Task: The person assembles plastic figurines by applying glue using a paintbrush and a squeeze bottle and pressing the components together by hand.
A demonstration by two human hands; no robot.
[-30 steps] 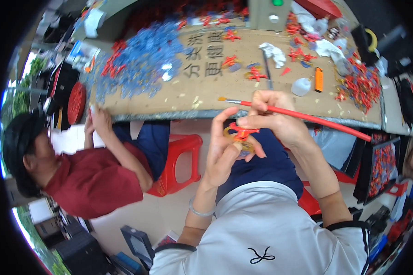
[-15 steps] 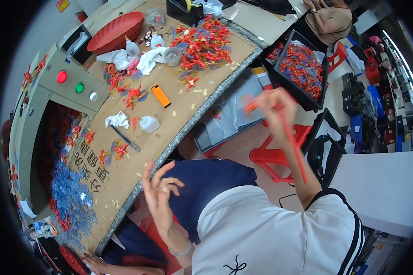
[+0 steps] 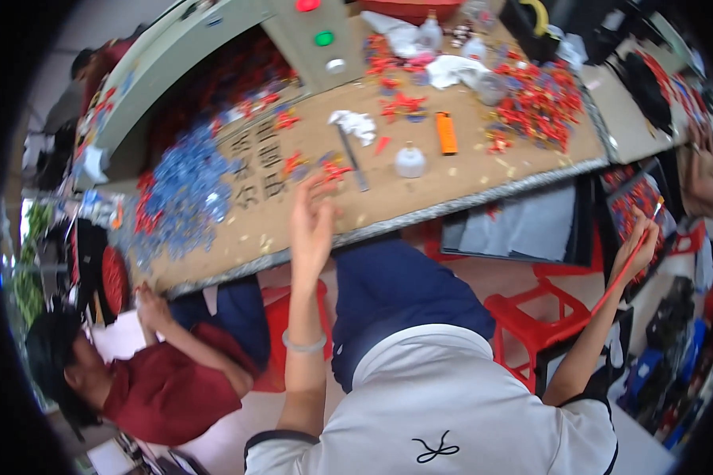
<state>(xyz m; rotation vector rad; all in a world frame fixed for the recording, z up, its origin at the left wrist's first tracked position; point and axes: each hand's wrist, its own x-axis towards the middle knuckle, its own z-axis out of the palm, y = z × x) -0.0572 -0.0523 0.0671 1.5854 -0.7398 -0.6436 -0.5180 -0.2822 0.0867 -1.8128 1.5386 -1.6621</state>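
A cardboard-topped bench is stretched across the upper half of the frame, with a grey machine housing set on it at upper left. A co-worker in a dark red shirt is seated at lower left, and a red stool is seen at lower right. Clear blue pieces are heaped at left on the bench, mostly red pieces at upper right. The left hand is extended over the bench edge near the centre, fingers loosely parted. By the right hand, raised at far right, a red-handled brush is gripped, bristles upward. A white bottle is stood near an orange lighter at upper centre. A small red piece is seen just beside the left fingertips; whether it is touched cannot be told.
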